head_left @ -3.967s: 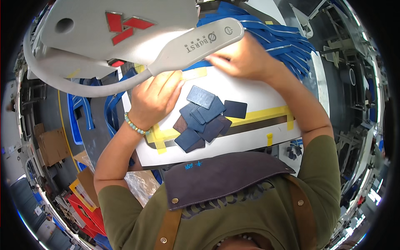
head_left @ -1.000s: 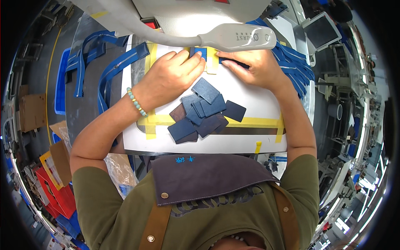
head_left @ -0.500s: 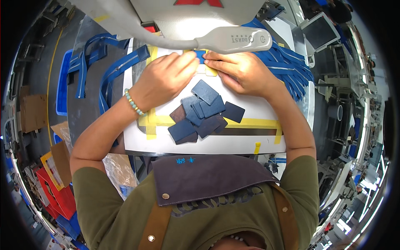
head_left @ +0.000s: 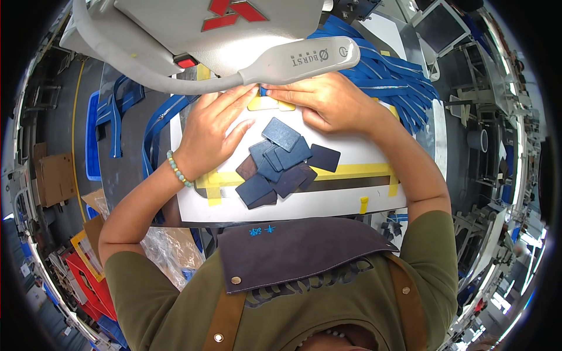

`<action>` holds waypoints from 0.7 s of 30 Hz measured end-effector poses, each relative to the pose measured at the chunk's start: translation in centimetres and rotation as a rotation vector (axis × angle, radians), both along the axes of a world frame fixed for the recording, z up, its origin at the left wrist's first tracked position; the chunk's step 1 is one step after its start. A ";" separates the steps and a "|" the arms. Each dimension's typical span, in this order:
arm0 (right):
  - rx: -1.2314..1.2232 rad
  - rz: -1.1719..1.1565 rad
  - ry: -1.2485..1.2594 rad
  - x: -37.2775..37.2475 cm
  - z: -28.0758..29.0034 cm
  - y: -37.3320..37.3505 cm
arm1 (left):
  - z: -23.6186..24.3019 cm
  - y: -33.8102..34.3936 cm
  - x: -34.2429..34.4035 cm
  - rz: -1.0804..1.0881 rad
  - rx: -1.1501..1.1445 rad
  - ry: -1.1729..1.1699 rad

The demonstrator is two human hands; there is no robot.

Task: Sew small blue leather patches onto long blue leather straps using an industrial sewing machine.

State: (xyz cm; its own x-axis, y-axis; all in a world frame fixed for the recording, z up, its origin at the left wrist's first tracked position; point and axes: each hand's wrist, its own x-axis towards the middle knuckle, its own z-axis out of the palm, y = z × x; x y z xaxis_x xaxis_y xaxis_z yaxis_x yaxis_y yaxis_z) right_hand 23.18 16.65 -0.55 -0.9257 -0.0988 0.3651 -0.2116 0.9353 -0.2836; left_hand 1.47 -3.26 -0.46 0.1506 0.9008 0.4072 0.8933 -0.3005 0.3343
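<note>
taking the pile of dark blue cards [head_left: 281,155] as our landmark, we find the left hand [head_left: 209,131] to its upper left, fingers stretched forward side by side and the thumb standing well away from them; we see nothing gripped in it, though its fingertips reach the edge of a small blue strip [head_left: 263,91].

that strip lies above the pile, mostly covered by fingers and the lamp [head_left: 301,61]. our right hand [head_left: 332,102] comes in from the pile's upper right, fingers nearly straight, tips on the strip, thumb tucked lower; we cannot tell whether it pinches the strip or only presses it down.

just below the fingertips, between them and the pile, we see a yellow patch [head_left: 263,105]. the pile sits on a white board [head_left: 328,200], with yellow tape [head_left: 351,170] to its lower right. farther off to its upper right we have a heap of blue zippers [head_left: 389,82].
</note>
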 end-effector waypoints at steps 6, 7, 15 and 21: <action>-0.021 -0.001 -0.041 0.0 0.2 0.1 | -0.1 0.3 -0.1 -0.029 -0.046 -0.035; -0.012 -0.009 -0.060 0.1 0.3 0.0 | -0.1 0.4 -0.1 -0.029 -0.046 -0.034; -0.056 -0.019 0.097 0.2 -0.1 0.3 | -0.1 1.2 -0.1 -0.053 0.002 0.132; -0.020 -0.076 0.099 0.5 0.3 1.0 | -0.3 1.5 -0.1 -0.058 0.027 0.145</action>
State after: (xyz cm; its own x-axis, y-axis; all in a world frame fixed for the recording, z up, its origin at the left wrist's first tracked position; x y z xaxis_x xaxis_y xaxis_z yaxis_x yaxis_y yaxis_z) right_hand 23.66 17.64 -0.26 -0.8897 -0.0218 0.4561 -0.1685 0.9440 -0.2836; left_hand 1.42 -1.74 -0.79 0.2614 0.8779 0.4011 0.9123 -0.3604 0.1944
